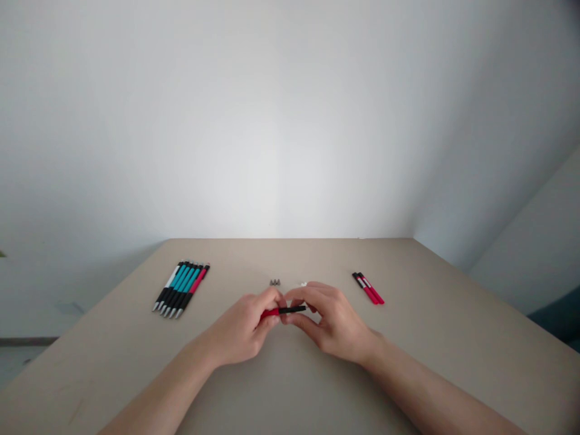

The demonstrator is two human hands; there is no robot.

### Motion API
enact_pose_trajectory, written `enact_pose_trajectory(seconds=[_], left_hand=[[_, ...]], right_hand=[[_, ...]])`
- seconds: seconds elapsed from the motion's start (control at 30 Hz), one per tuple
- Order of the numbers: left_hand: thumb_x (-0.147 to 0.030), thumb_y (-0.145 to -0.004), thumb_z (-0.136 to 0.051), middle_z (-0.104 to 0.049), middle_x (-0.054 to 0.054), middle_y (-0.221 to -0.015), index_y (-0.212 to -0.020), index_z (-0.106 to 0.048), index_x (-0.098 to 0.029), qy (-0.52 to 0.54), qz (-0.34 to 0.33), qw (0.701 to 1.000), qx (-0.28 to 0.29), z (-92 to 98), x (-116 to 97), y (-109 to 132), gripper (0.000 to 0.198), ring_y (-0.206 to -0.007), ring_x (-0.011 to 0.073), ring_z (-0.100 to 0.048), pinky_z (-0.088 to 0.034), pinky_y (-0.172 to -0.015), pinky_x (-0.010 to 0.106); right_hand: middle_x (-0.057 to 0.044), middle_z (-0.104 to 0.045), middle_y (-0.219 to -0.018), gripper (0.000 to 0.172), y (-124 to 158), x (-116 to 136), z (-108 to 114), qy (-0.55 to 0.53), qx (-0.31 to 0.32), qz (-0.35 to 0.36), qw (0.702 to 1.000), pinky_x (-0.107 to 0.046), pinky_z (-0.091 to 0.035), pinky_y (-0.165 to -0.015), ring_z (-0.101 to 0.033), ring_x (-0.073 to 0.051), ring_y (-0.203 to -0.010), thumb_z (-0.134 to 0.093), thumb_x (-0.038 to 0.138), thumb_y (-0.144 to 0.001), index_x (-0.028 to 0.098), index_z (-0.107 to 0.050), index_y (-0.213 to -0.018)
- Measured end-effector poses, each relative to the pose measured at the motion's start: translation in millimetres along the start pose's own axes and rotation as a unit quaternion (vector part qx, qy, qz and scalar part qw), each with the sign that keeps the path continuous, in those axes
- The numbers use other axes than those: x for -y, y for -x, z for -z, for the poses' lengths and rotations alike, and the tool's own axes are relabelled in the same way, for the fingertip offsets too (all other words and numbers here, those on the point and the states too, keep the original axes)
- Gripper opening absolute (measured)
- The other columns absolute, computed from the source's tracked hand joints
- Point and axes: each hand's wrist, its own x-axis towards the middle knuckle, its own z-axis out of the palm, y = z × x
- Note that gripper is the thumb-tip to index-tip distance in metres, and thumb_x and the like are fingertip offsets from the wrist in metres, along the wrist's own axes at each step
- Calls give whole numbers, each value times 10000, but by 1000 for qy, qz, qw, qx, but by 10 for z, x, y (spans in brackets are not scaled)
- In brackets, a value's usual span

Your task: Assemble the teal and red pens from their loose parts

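Note:
My left hand (pixel 247 326) and my right hand (pixel 330 320) meet over the middle of the beige table (pixel 290 386). Both are closed on one red and black pen (pixel 283 312), which lies level between the fingertips. The left fingers pinch its red end and the right fingers grip its black end. A few small grey metal tips (pixel 275 282) lie just beyond the hands. Something small and white (pixel 302 284) shows behind my right fingers; I cannot make it out.
A row of several assembled pens (pixel 181 289), mostly teal and black with one red one, lies at the left. Two red and black pen barrels (pixel 368 288) lie at the right. A plain white wall stands behind the table's far edge.

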Motion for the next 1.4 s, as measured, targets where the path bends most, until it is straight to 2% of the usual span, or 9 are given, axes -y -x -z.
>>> enact_pose_trajectory(seconds=[0.1,0.2,0.4,0.53,0.73,0.83,0.97,1.17,1.4], left_hand=[[-175,-910,-411,-591,-23,-724,-939,-491,-197,-7,10,1000,-2,0,31,10,88,-592,116,-484,-343,-578,211],[-202,-906,-427,-585,-15,-722,-923,-524,-191,-28,17,999,-6,-5,55,18,99,-600,120,-487,-337,-570,213],[-199,-893,-450,-613,-8,-737,-960,-550,-194,-41,22,999,-15,-8,33,12,120,-632,125,-521,-348,-593,219],[-218,-887,-487,-626,-32,-719,-934,-517,-204,-27,26,999,-16,-4,11,6,57,-627,113,-524,-352,-614,215],[-263,-901,-467,-540,-61,-636,-829,-487,-204,-36,42,998,-14,4,27,4,95,-557,95,-444,-301,-545,208],[-271,-900,-462,-486,-63,-605,-803,-504,-199,-48,46,998,-13,4,28,5,128,-536,92,-417,-288,-526,207],[-267,-894,-475,-516,-55,-642,-900,-522,-200,-51,25,998,-23,6,12,-1,82,-568,99,-441,-314,-562,207],[-280,-924,-417,-492,-42,-649,-851,-540,-194,-89,10,996,-27,21,-1,-2,167,-573,104,-436,-321,-563,210],[-290,-894,-503,-586,-25,-754,-911,-548,-199,-93,8,995,-37,33,-20,4,103,-627,107,-491,-351,-592,206]], right_hand=[[-42,-657,-803,222,7,17,31,18,-9,-3,1000,-254,-400,-622,-543,-154,-687,-561,96,-797,179,-598,-1000],[-25,-608,-711,165,22,-8,37,40,-16,-9,999,-244,-368,-586,-513,-144,-638,-560,99,-797,174,-622,-930],[-20,-574,-642,108,27,-75,21,45,-10,-13,999,-237,-344,-570,-488,-132,-590,-550,193,-882,161,-652,-902],[-21,-550,-591,234,28,-81,19,55,5,-25,998,-243,-333,-562,-483,-134,-575,-519,283,-923,157,-647,-774],[-38,-625,-732,107,35,-53,41,44,20,-30,998,-252,-368,-617,-515,-144,-649,-557,181,-858,165,-625,-939],[-30,-599,-686,99,30,-59,44,49,21,-19,998,-249,-353,-597,-502,-141,-632,-536,185,-872,164,-631,-886],[-23,-552,-600,228,28,-70,34,60,25,-15,998,-250,-332,-565,-479,-137,-588,-508,268,-918,156,-627,-759],[-36,-627,-732,102,38,-39,52,41,24,-10,999,-253,-375,-620,-514,-140,-645,-548,225,-882,164,-616,-927],[-30,-578,-624,238,33,-73,29,49,23,-14,998,-244,-358,-580,-510,-136,-603,-495,270,-936,158,-621,-769]])
